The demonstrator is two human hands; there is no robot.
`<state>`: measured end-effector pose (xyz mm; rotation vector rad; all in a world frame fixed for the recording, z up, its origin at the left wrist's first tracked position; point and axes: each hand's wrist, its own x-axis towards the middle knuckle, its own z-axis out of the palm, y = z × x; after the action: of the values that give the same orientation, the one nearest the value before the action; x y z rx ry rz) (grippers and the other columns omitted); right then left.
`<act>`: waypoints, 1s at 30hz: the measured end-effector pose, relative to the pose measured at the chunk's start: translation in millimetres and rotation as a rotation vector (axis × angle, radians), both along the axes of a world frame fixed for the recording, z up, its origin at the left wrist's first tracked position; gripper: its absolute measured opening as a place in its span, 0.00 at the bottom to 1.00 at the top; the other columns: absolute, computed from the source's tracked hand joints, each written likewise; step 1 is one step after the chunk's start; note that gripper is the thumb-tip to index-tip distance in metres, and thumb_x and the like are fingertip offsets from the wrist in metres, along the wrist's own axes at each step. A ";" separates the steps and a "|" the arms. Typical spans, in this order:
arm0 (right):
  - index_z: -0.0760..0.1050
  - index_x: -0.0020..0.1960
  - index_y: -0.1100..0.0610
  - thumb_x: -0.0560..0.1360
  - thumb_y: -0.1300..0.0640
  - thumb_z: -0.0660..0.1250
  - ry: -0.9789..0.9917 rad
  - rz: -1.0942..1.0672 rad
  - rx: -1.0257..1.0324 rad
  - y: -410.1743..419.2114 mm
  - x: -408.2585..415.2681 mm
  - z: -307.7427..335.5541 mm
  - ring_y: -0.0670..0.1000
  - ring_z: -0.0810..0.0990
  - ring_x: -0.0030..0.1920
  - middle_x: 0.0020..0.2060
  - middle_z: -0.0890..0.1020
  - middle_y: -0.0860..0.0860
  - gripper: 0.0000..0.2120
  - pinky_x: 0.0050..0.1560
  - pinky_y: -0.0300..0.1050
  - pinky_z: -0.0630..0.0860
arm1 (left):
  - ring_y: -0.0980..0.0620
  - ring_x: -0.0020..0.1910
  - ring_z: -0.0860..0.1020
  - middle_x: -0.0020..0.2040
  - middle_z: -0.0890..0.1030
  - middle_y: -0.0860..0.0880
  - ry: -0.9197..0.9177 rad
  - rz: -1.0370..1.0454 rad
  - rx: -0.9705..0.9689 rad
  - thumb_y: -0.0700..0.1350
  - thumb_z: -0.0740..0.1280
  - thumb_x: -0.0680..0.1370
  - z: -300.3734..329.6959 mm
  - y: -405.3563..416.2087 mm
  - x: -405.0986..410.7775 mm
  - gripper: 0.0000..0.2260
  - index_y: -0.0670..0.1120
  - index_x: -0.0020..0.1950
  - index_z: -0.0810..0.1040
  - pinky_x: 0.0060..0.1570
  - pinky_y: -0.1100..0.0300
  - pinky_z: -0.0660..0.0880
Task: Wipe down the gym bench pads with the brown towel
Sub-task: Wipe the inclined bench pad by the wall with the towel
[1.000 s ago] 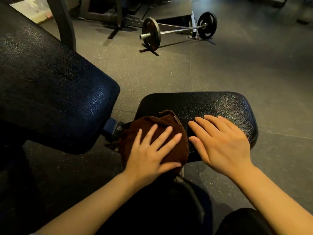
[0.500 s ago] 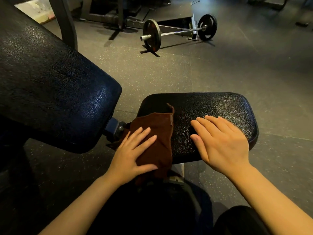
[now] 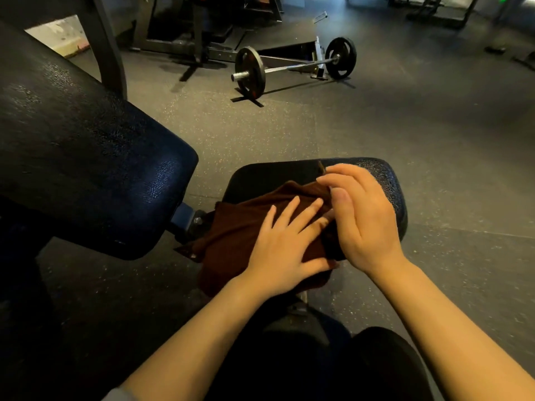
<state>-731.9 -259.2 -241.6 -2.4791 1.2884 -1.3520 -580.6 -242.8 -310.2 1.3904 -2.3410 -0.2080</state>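
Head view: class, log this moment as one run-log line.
left hand flat on brown towel | right hand pinching towel edge | towel on seat pad | back pad untouched

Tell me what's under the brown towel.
The towel lies over the small seat pad, left hand flat on top, right hand pinching its edge. The pad surface beneath is covered.

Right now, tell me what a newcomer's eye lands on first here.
Two bare hands meet on a brown towel on the small seat pad: the left hand lies flat on it, the right hand pinches its far edge. A barbell lies on the floor beyond.
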 end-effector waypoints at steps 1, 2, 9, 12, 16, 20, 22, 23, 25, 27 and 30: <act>0.79 0.59 0.61 0.82 0.52 0.51 -0.014 0.016 0.043 1.2 5.6 1.6 0.47 0.74 0.60 0.57 0.79 0.53 0.21 0.64 0.32 0.64 | 0.49 0.79 0.56 0.79 0.61 0.55 0.118 -0.016 0.089 0.62 0.65 0.77 3.9 2.8 7.8 0.29 0.55 0.76 0.66 0.75 0.44 0.50; 0.78 0.60 0.60 0.82 0.51 0.51 -0.027 0.043 0.111 3.4 11.9 2.2 0.44 0.73 0.60 0.57 0.78 0.51 0.21 0.63 0.30 0.64 | 0.53 0.77 0.59 0.77 0.65 0.56 0.227 -0.020 0.128 0.60 0.65 0.77 8.2 7.4 18.1 0.25 0.55 0.73 0.71 0.76 0.48 0.50; 0.62 0.77 0.48 0.79 0.33 0.48 0.734 0.006 0.284 13.0 77.1 -30.2 0.58 0.65 0.74 0.74 0.69 0.53 0.32 0.72 0.72 0.53 | 0.50 0.46 0.81 0.45 0.85 0.48 0.047 0.353 -0.584 0.45 0.66 0.78 31.2 50.5 160.3 0.09 0.43 0.47 0.85 0.47 0.53 0.74; 0.44 0.80 0.44 0.75 0.25 0.47 1.116 0.059 0.385 9.7 120.2 -47.3 0.63 0.44 0.79 0.80 0.47 0.56 0.40 0.66 0.78 0.34 | 0.43 0.48 0.82 0.47 0.84 0.44 -0.250 0.457 -0.622 0.46 0.62 0.79 26.6 38.3 222.5 0.12 0.42 0.50 0.84 0.48 0.50 0.72; 0.39 0.80 0.46 0.73 0.26 0.54 1.218 0.121 0.313 6.5 127.4 -49.1 0.64 0.40 0.78 0.80 0.42 0.56 0.46 0.69 0.77 0.37 | 0.40 0.59 0.79 0.58 0.83 0.43 -0.446 0.481 -0.688 0.50 0.62 0.78 0.9 28.6 259.6 0.15 0.44 0.56 0.83 0.58 0.46 0.71; 0.61 0.78 0.46 0.70 0.29 0.65 1.180 0.159 0.220 7.7 74.2 -31.2 0.62 0.66 0.74 0.75 0.66 0.56 0.42 0.67 0.73 0.61 | 0.40 0.59 0.80 0.61 0.82 0.43 -0.413 0.472 -0.716 0.50 0.61 0.78 -1.8 29.8 258.8 0.17 0.43 0.58 0.83 0.57 0.46 0.72; 0.72 0.72 0.49 0.69 0.32 0.61 1.150 0.137 0.170 7.7 34.0 -23.4 0.61 0.77 0.65 0.67 0.77 0.55 0.36 0.60 0.70 0.71 | 0.40 0.58 0.80 0.61 0.82 0.43 -0.400 0.482 -0.717 0.49 0.60 0.79 -2.9 28.8 256.4 0.17 0.43 0.58 0.83 0.56 0.46 0.72; 0.73 0.71 0.49 0.70 0.33 0.57 1.155 0.107 0.154 6.1 14.9 -17.9 0.60 0.78 0.64 0.66 0.78 0.54 0.35 0.59 0.69 0.72 | 0.40 0.58 0.80 0.62 0.82 0.43 -0.397 0.489 -0.713 0.49 0.60 0.79 -2.1 28.1 255.3 0.17 0.43 0.58 0.83 0.56 0.46 0.72; 0.72 0.72 0.48 0.73 0.33 0.52 1.171 0.050 0.151 0.2 -16.9 -2.7 0.60 0.78 0.64 0.67 0.78 0.53 0.34 0.58 0.69 0.73 | 0.41 0.57 0.80 0.61 0.82 0.43 -0.394 0.494 -0.691 0.49 0.60 0.80 -0.4 26.6 252.2 0.17 0.43 0.59 0.83 0.56 0.46 0.72; 0.70 0.73 0.47 0.78 0.30 0.46 1.171 -0.013 0.163 -5.6 -37.2 4.6 0.59 0.78 0.65 0.67 0.77 0.52 0.34 0.59 0.68 0.73 | 0.42 0.57 0.80 0.61 0.82 0.43 -0.393 0.488 -0.667 0.49 0.59 0.80 -0.2 27.2 246.7 0.17 0.43 0.60 0.82 0.56 0.47 0.71; 0.70 0.73 0.47 0.78 0.28 0.41 1.208 -0.090 0.243 -5.8 -41.1 4.0 0.59 0.77 0.65 0.67 0.78 0.52 0.37 0.59 0.70 0.72 | 0.43 0.57 0.80 0.59 0.83 0.44 -0.395 0.446 -0.649 0.50 0.59 0.80 -0.8 26.2 238.1 0.17 0.43 0.59 0.83 0.56 0.47 0.71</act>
<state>-772.9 -265.0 -237.6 -3.0504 1.5022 0.4993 -342.5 -216.6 -311.0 1.6304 -1.9992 0.9403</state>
